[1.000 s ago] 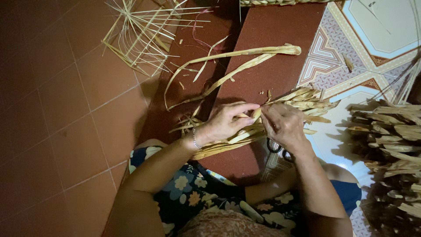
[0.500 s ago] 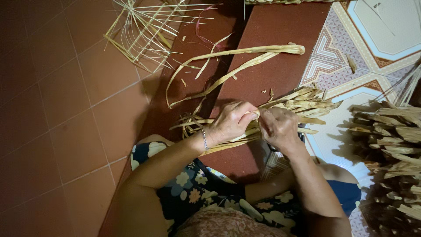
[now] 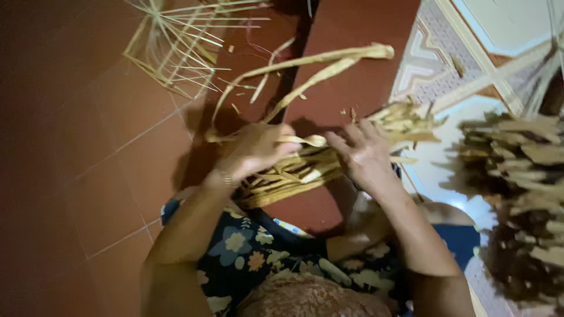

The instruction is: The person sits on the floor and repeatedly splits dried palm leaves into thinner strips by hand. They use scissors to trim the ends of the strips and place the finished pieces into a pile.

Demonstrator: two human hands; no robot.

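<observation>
The dried straw-coloured leaf strips [image 3: 305, 170] are pale tan; the tiled floor [image 3: 88, 147] is reddish-brown; the dark fabric garment [image 3: 247, 252] bears a yellow floral print.

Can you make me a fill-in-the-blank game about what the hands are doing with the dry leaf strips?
1. The left hand grips a long ___ strip that loops over the floor.
2. The right hand rests, fingers spread, on the ___ of strips.
3. The floor tiles on the left are ___ in colour.
4. A half-woven frame of thin sticks lies ___ the hands in the picture.

Missing words: leaf; bundle; reddish-brown; above
</observation>
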